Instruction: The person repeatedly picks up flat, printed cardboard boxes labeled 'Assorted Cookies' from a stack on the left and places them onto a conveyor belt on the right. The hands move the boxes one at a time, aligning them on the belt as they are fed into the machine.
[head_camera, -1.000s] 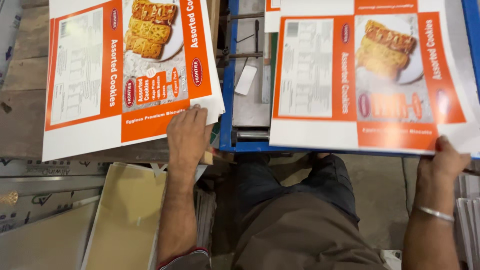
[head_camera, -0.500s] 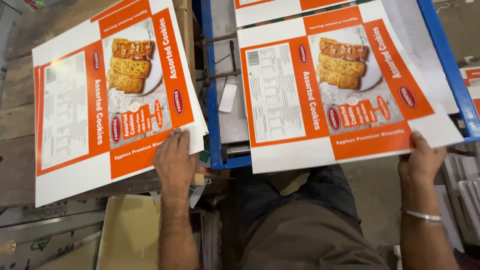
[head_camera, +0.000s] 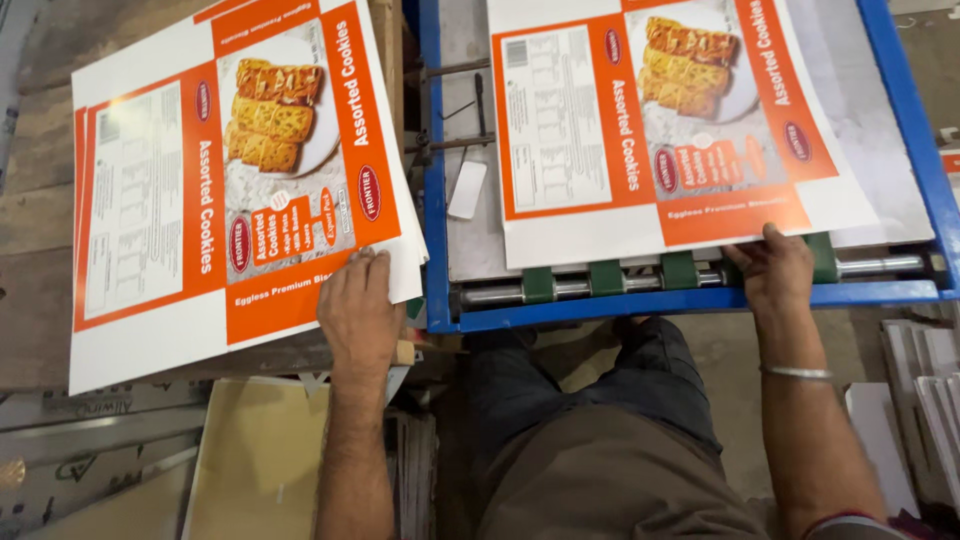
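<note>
Head view, looking straight down past the person's lap. The left arm runs up from the bottom edge, forearm bare and nearly vertical, wrist straight. The left hand (head_camera: 358, 305) lies palm down on the near right corner of the stack (head_camera: 230, 190) of printed orange-and-white carton sheets, fingers stretched forward and held close together, flat on the top sheet rather than curled round it. The stack rests on a wooden counter (head_camera: 30, 300) at the left, tilted slightly so its long edge leans away to the right.

The right arm comes up from the lower right corner, angled inward, with a thin metal bangle (head_camera: 797, 373) round the wrist. The right hand (head_camera: 772, 268) meets the near edge of a single sheet (head_camera: 660, 130) of the same print, fingers bent at the knuckles and closed on that edge; whether the thumb is under the sheet cannot be told. This sheet lies flat on the grey bed of a blue-framed machine (head_camera: 905, 110), its near edge just above a steel roller (head_camera: 700, 280) fitted with green bands. The two hands are well apart, one on each pile, with the machine's left rail between them.
</note>
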